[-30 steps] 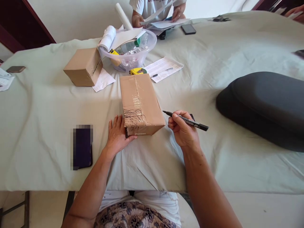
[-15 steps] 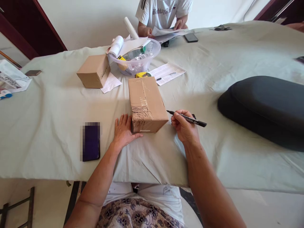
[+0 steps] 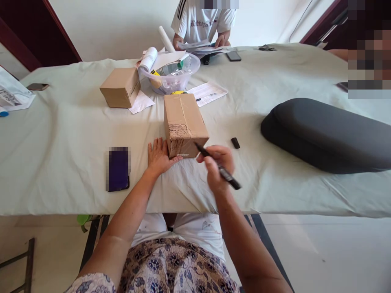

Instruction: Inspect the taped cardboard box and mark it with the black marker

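A taped cardboard box (image 3: 191, 118) stands on the cloth-covered table in front of me, with dark scribbled lines on the left part of its top and near side. Against its lower left corner rests my left hand (image 3: 159, 156), fingers spread on the cloth and thumb along the box's near bottom edge. My right hand (image 3: 218, 165) is closed around a black marker (image 3: 227, 177), whose tip is at the box's near face; whether it touches I cannot tell. The marker's black cap (image 3: 235, 143) lies on the cloth to the right of the box.
A second cardboard box (image 3: 119, 87) sits at the back left beside a plastic basin (image 3: 171, 81) of bottles and paper. A phone (image 3: 118, 169) lies left, a large black case (image 3: 330, 136) right. Across the table a person (image 3: 201, 28) holds papers.
My right hand has moved left with the marker, from the box's right side to its near face. The cap beneath that hand is now uncovered. My left hand stays against the box.
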`<state>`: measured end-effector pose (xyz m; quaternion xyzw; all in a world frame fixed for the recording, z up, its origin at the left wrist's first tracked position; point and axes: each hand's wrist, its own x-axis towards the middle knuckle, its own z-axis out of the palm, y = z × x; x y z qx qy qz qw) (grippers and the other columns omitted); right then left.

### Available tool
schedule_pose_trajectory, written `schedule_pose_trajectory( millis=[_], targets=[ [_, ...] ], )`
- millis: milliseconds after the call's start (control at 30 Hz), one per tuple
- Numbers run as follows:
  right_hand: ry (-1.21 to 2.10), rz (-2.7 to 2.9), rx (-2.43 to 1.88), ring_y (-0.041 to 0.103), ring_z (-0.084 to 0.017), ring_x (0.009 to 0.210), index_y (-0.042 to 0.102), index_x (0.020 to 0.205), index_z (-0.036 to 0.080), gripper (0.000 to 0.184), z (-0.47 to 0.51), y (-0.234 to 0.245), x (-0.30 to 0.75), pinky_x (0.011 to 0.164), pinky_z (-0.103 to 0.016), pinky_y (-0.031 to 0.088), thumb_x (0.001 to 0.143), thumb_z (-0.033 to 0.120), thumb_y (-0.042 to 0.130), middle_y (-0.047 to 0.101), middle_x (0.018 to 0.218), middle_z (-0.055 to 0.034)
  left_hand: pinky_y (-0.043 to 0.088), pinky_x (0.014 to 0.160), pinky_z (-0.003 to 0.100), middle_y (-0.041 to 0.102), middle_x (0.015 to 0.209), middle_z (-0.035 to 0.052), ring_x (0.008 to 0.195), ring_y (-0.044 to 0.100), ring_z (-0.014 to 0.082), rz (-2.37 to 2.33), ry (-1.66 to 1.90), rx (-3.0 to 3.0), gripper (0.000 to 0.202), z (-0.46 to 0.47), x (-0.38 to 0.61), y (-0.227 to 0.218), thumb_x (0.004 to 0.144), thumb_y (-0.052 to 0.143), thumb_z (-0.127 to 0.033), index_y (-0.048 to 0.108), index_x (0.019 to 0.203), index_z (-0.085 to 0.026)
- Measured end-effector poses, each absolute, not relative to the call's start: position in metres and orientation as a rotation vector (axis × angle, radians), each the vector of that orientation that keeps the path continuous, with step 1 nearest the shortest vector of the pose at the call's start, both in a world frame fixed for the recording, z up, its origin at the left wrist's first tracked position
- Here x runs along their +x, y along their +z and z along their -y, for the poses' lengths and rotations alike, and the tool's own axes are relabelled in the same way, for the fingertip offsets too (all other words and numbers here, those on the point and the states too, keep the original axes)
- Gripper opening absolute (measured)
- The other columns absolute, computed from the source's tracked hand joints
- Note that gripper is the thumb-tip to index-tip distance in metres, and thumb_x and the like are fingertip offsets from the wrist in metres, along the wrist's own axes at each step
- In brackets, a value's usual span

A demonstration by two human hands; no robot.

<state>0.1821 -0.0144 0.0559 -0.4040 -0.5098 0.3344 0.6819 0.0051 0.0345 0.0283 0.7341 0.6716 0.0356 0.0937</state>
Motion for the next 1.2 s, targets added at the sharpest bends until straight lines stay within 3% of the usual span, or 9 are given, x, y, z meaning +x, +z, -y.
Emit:
schedule_pose_trajectory(
  millis=[167, 433, 600, 733, 900, 1000, 1100, 1200],
  targets=[
    [0.676, 1.337, -1.015, 0.066, -0.021, 0.079, 0.068, 0.094, 0.029, 0.017, 0.027, 0.060, 0.157, 0.079, -0.038, 0.055, 0.080, 0.036, 0.074, 0.070, 0.088, -0.0026, 0.012, 0.126, 0.057, 0.026, 0.166, 0.0218, 0.157, 0.018, 0.0372, -1.995, 0.082, 2.207, 0.093, -0.034, 0.005, 0.029, 0.093, 0.037, -0.071, 0.030, 0.158, -0.005],
    [0.561, 1.296, -1.174, 0.063, -0.018, 0.073, 0.065, 0.089, 0.029, 0.008, 0.025, 0.051, 0.148, 0.072, -0.034, 0.052, 0.081, 0.028, 0.067, 0.069, 0.083, 0.0002, 0.012, 0.126, 0.057, 0.027, 0.166, 0.0221, 0.156, 0.020, 0.0379, -1.978, 0.151, 2.197, 0.093, -0.033, 0.003, 0.025, 0.092, 0.040, -0.069, 0.030, 0.158, -0.005],
    [0.704, 1.412, -1.198, 0.059, -0.016, 0.066, 0.065, 0.086, 0.029, 0.005, 0.021, 0.042, 0.131, 0.067, -0.032, 0.051, 0.082, 0.032, 0.066, 0.067, 0.074, 0.0023, 0.014, 0.127, 0.057, 0.028, 0.166, 0.0216, 0.157, 0.020, 0.0362, -1.970, 0.127, 2.204, 0.077, -0.033, 0.002, 0.027, 0.095, 0.042, -0.048, 0.031, 0.157, -0.004],
    [0.717, 1.463, -1.094, 0.064, -0.018, 0.075, 0.067, 0.095, 0.031, 0.014, 0.011, 0.048, 0.113, 0.076, -0.034, 0.055, 0.083, 0.036, 0.067, 0.070, 0.087, -0.0002, 0.013, 0.127, 0.054, 0.027, 0.167, 0.0194, 0.158, 0.018, 0.0333, -1.960, 0.085, 2.204, 0.068, -0.033, 0.001, 0.026, 0.098, 0.035, -0.037, 0.030, 0.158, -0.005],
    [0.429, 1.127, -1.074, 0.065, -0.023, 0.097, 0.064, 0.101, 0.031, 0.022, 0.008, 0.058, 0.131, 0.091, -0.040, 0.054, 0.086, 0.046, 0.068, 0.064, 0.099, -0.0042, 0.013, 0.127, 0.056, 0.031, 0.165, 0.0213, 0.156, 0.022, 0.0366, -1.961, 0.183, 2.209, 0.083, -0.034, 0.001, 0.022, 0.094, 0.042, -0.061, 0.036, 0.155, -0.005],
    [0.130, 1.042, -1.129, 0.062, -0.020, 0.095, 0.063, 0.103, 0.031, 0.016, -0.011, 0.061, 0.168, 0.094, -0.038, 0.051, 0.090, 0.039, 0.065, 0.062, 0.099, -0.0024, 0.016, 0.126, 0.056, 0.032, 0.164, 0.0214, 0.155, 0.023, 0.0375, -1.953, 0.237, 2.197, 0.094, -0.035, 0.000, 0.021, 0.088, 0.046, -0.074, 0.038, 0.153, -0.006],
    [0.114, 1.244, -1.275, 0.060, -0.022, 0.094, 0.066, 0.107, 0.029, 0.018, -0.045, 0.052, 0.216, 0.089, -0.038, 0.050, 0.091, 0.032, 0.059, 0.062, 0.100, -0.0050, 0.017, 0.125, 0.056, 0.034, 0.163, 0.0214, 0.154, 0.025, 0.0383, -1.945, 0.249, 2.206, 0.094, -0.034, -0.001, 0.022, 0.086, 0.051, -0.073, 0.039, 0.153, -0.007],
    [0.208, 1.548, -1.439, 0.058, -0.024, 0.087, 0.071, 0.107, 0.027, 0.030, -0.074, 0.029, 0.256, 0.084, -0.040, 0.049, 0.081, 0.018, 0.059, 0.062, 0.093, -0.0064, 0.019, 0.125, 0.056, 0.036, 0.162, 0.0218, 0.153, 0.027, 0.0387, -1.949, 0.257, 2.247, 0.091, -0.034, -0.002, 0.022, 0.087, 0.054, -0.070, 0.041, 0.151, -0.008]
  ],
)
